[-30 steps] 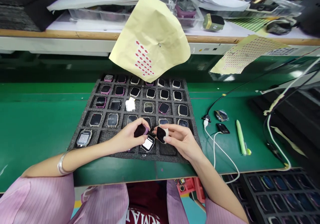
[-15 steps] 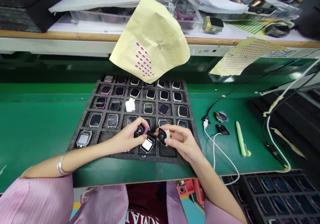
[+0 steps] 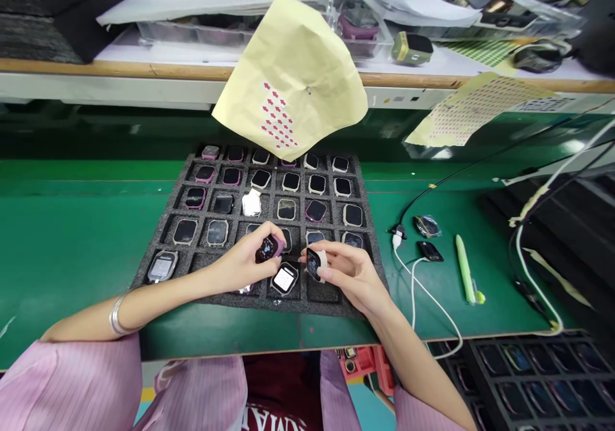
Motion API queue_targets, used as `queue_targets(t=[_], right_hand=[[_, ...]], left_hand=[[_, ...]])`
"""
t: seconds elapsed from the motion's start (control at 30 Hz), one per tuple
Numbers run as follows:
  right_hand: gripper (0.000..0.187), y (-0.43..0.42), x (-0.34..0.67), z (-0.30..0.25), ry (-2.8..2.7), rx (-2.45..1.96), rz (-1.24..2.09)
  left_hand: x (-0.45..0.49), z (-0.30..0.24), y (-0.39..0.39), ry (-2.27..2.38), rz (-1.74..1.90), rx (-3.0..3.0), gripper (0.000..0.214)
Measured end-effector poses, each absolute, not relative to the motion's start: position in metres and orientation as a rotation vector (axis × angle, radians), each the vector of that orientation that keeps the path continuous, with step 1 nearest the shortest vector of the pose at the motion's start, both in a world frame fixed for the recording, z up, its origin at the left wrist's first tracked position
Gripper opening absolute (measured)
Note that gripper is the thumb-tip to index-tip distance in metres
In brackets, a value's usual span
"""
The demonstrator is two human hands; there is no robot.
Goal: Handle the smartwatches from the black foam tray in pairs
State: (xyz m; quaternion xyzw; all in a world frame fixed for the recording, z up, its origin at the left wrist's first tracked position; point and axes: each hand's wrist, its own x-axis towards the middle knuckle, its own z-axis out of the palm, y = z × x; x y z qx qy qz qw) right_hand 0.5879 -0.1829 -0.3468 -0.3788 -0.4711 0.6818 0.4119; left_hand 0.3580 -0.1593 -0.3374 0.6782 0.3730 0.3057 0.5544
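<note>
A purple smartwatch (image 3: 267,248) with a lit dark screen is pinched in my left hand (image 3: 250,258). My right hand (image 3: 353,271) grips a light-coloured smartwatch (image 3: 314,263), its screen also lit and turned toward the left. Both hands hover over the front part of a dark foam tray (image 3: 202,262), whose compartments hold rows of watch heads. Between and just below my hands lies a watch with a bright white screen (image 3: 284,278). Another watch showing a pale screen (image 3: 162,266) sits in the tray's front left compartment. My fingers partly hide the watches behind them.
Right of the tray are a white cable (image 3: 435,309), a black charging pad (image 3: 429,250), a bagged coil (image 3: 427,226) and a green pen (image 3: 464,269). Yellow sticker sheet (image 3: 298,66) hangs over the tray's back from a shelf. More watch trays (image 3: 548,380) stand at lower right.
Both hands keep hold of their watches. The watch in my right hand has turned slightly, its screen facing more to the left; otherwise the view has only shifted a little.
</note>
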Motion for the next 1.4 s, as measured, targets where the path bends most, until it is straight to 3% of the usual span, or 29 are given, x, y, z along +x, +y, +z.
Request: queue_targets(t=[1.4], right_hand=[[0.031,-0.1822,0.5864,-0.3473,-1.175,-0.93,1.657]], left_hand=[[0.352,-0.3357,-0.1546,0.858,0.745,1.667,0.022]])
